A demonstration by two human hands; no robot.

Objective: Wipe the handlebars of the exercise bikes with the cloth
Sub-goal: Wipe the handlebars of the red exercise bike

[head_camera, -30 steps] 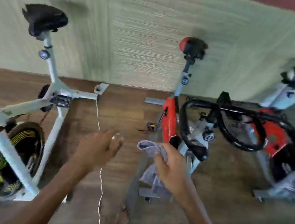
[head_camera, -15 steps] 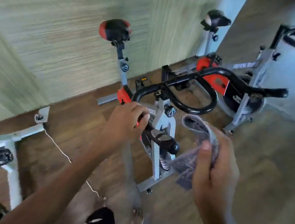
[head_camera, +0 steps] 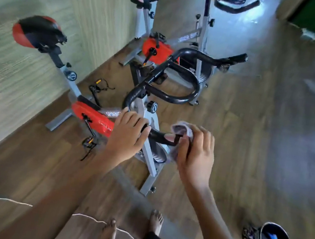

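My R hand [head_camera: 194, 159] is curled round the crumpled grey cloth [head_camera: 182, 129], which wraps the near tip of the black tubular handlebar [head_camera: 158, 136] on the red-and-grey exercise bike [head_camera: 92, 116]. My L hand [head_camera: 128, 135] grips the same bar just beside it, fingers over the top. The bar runs L-R btwn my hands, then bends up & away into its loop. Unwiped length lies left of & beyond the cloth, so I reckon the R hand slides that way once L lets go.
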